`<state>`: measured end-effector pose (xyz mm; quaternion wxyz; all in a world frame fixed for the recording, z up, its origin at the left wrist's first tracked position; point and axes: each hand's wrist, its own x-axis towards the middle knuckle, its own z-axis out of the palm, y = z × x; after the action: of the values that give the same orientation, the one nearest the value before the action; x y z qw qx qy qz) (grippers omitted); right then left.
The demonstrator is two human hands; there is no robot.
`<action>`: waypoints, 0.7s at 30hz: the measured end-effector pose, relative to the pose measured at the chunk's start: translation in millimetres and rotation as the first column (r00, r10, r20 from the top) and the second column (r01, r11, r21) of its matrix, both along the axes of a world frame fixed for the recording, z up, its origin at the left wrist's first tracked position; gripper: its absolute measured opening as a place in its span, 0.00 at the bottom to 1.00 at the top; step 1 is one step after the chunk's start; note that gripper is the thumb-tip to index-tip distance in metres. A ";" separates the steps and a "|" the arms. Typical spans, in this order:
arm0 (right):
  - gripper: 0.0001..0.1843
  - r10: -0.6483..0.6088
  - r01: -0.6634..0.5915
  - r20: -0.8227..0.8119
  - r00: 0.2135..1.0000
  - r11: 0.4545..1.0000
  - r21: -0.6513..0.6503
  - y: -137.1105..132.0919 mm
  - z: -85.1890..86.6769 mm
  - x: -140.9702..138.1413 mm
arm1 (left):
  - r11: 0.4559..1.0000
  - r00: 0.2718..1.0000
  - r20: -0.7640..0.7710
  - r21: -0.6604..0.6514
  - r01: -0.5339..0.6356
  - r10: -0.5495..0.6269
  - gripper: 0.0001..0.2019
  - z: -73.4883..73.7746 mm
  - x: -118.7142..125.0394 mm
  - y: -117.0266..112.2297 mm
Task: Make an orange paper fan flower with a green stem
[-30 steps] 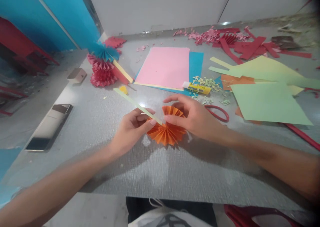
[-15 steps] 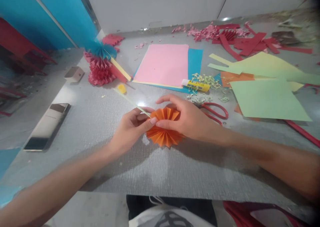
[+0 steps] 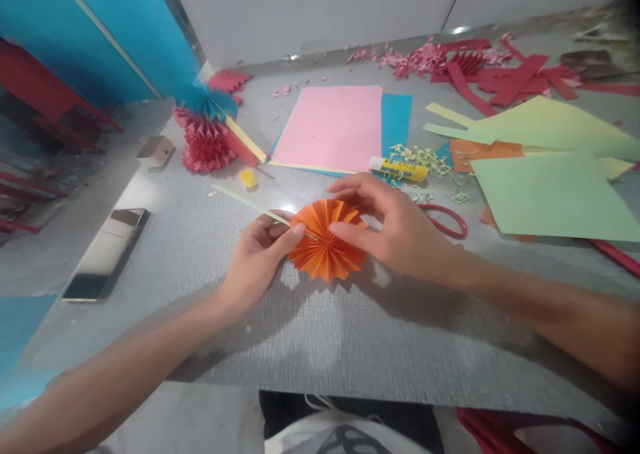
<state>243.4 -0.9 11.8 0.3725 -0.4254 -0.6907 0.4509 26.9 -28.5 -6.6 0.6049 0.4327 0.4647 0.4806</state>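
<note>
An orange folded-paper rosette [image 3: 327, 257] is spread into a full pleated disc in front of me. At its left edge my left hand [image 3: 263, 244] pinches it between thumb and fingers. A thin pale green paper strip [image 3: 245, 201] sticks out up and to the left from that hand, its lower end lying against the rosette. My right hand [image 3: 387, 224] holds the rosette's right side, with the thumb on the front pleats and the fingers curved over the upper edge. Just beyond the right hand lie red-handled scissors [image 3: 463, 224], partly hidden by it.
A yellow glue stick [image 3: 403, 169] lies by pink sheets [image 3: 330, 127]; its yellow cap [image 3: 248, 179] is apart. Green sheets [image 3: 555, 194] and red scraps [image 3: 520, 81] cover the right. Left are a phone [image 3: 107, 257], a small box [image 3: 155, 152] and pleated red-and-blue paper pieces [image 3: 207, 141].
The right thumb has shifted up and right, baring the rosette's centre, and the rosette now faces me more fully. The green strip's free end has swung left. The view has moved slightly.
</note>
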 end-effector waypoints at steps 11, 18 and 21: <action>0.31 0.123 -0.140 -0.078 0.989 0.952 -0.274 0.1 -1.9 0.0 | 0.999 1.000 -0.013 0.036 -0.014 0.014 0.12 -1.3 -0.6 -0.7; 0.31 0.111 -0.118 -0.040 0.993 0.960 -0.255 -2.6 -3.5 -1.5 | 1.000 0.999 -0.041 0.026 -0.001 0.002 0.12 -0.1 0.3 -1.4; 0.30 0.107 -0.104 0.002 0.994 0.970 -0.222 -3.9 -2.5 -1.3 | 1.000 0.998 -0.058 0.016 0.004 -0.003 0.14 -0.9 0.3 -1.3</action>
<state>242.2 -4.8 9.3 0.2935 -0.4299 -0.6604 0.5412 27.1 -29.8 -7.4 0.5884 0.4522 0.4773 0.4706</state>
